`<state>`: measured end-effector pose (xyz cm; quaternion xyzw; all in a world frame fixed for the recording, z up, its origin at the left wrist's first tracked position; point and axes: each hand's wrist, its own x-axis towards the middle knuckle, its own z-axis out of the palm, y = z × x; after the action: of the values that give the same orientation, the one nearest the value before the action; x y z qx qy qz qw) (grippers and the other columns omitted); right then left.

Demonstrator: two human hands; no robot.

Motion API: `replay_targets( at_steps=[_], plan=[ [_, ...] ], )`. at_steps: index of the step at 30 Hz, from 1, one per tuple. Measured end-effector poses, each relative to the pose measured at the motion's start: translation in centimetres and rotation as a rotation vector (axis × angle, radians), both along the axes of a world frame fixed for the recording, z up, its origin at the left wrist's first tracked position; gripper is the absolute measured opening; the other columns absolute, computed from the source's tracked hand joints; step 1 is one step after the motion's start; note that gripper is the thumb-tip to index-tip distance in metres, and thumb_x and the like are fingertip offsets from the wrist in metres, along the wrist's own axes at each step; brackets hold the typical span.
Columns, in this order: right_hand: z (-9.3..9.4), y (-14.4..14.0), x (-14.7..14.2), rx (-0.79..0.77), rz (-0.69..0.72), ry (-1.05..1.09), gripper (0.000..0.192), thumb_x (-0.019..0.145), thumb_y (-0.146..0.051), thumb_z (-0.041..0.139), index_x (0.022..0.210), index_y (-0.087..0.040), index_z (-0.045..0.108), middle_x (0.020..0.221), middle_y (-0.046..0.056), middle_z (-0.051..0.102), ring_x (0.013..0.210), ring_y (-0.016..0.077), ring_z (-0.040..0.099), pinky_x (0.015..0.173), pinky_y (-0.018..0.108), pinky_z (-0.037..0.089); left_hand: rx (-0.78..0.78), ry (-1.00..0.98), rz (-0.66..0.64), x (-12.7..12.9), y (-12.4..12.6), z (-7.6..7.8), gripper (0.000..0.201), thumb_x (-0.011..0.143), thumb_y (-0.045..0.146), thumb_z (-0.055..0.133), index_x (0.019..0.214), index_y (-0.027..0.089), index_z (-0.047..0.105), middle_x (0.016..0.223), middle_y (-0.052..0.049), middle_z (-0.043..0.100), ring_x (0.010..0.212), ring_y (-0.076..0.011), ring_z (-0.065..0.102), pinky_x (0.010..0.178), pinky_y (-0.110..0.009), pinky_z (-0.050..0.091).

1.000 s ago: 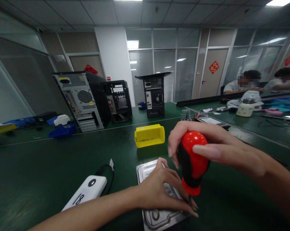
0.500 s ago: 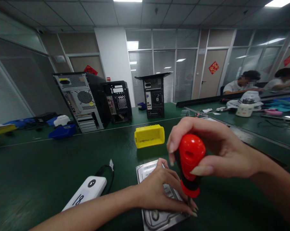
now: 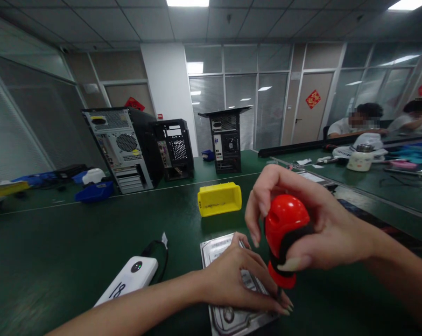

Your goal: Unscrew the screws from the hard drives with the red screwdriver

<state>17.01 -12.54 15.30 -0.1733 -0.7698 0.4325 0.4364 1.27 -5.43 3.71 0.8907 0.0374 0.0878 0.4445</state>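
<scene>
My right hand grips the red and black handle of a screwdriver, held upright with its tip down at the near right corner of a silver hard drive. The drive lies flat on the green table. My left hand rests flat on top of the drive, its fingertips beside the screwdriver's shaft.
A yellow bin stands just behind the drive. A white power bank with a black cable lies to the left. Three computer cases stand at the back, blue bins beside them. Other people sit at the far right bench.
My right hand has turned the screwdriver handle around its axis, its fingers shifting around the red top. The left hand has stayed on the drive.
</scene>
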Motion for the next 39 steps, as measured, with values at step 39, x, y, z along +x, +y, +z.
replay_targets(
  at_steps=[39],
  plan=[
    [-1.8, 0.0, -1.8, -0.23, 0.256, 0.389, 0.01, 0.088, -0.018, 0.064, 0.09, -0.018, 0.054, 0.072, -0.004, 0.056, 0.052, 0.0043, 0.051, 0.05, 0.014, 0.045, -0.039, 0.018, -0.063, -0.2, 0.4, -0.7, 0.02, 0.088, 0.034, 0.07, 0.104, 0.023, 0.075, 0.109, -0.002, 0.075, 0.102, -0.0199, 0.068, 0.093, -0.03, 0.047]
  ],
)
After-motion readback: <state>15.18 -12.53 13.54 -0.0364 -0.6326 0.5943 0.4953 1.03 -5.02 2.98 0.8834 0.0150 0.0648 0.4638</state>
